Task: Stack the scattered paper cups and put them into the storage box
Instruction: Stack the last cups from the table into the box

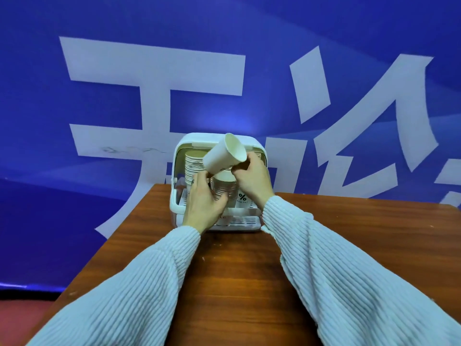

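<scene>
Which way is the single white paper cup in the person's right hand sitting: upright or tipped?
Tipped. The white paper cup lies on a slant in the right hand, its open mouth facing up and right, above the stacked cups.

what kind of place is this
Probably a staged recording or event spot, not a home: a big blue banner with white lettering behind a bare wooden table holding only a white storage box.

Wooden table (249,270) before blue banner wall (99,96), white lettering.
</scene>
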`<state>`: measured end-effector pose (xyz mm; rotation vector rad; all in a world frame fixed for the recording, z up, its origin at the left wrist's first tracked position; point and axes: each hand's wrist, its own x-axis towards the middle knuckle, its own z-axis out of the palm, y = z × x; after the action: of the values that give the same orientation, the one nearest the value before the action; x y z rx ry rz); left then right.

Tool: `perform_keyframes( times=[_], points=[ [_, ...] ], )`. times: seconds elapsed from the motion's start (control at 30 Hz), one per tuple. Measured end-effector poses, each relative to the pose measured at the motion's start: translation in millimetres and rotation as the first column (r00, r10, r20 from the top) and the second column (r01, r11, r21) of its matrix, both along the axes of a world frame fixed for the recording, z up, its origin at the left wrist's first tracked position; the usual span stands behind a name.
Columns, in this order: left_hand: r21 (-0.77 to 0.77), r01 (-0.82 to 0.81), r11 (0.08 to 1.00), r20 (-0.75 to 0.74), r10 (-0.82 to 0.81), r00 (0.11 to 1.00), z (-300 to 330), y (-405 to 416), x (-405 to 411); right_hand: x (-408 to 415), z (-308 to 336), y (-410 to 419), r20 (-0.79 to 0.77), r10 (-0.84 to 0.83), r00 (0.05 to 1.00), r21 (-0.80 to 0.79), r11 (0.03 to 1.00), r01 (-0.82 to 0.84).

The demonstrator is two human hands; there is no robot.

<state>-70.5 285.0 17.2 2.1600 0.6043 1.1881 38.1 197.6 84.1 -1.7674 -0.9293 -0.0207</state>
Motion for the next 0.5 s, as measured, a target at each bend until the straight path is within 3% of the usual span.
perform_keyframes(
  times=[0.13, 0.3, 0.4, 0.5],
  points=[
    [-0.047, 0.000, 0.999, -0.003, 0.000, 1.000, 5.1, -0.4, 3.4, -2.8, -3.9, 0.8, 0.019, 0.017, 1.000, -0.037, 0.999, -0.016],
    [-0.054, 0.008, 0.999, -0.037, -0.010, 0.999, 9.4, -0.2, 3.0, -2.2, -8.9, 0.3, -0.034, 0.177, 0.984, 0.128, 0.977, -0.171],
    [-0.060, 0.010, 0.998, -0.066, -0.013, 0.998, 10.0, 3.3, 3.7, 3.8, -12.4, 3.7, 0.121, 0.081, 0.989, 0.119, 0.988, -0.096],
    [-0.092, 0.001, 0.996, -0.067, -0.007, 0.998, 10.2, 3.8, 3.7, 7.5, -8.8, 0.2, 0.167, -0.033, 0.985, 0.057, 0.998, 0.024]
  ],
)
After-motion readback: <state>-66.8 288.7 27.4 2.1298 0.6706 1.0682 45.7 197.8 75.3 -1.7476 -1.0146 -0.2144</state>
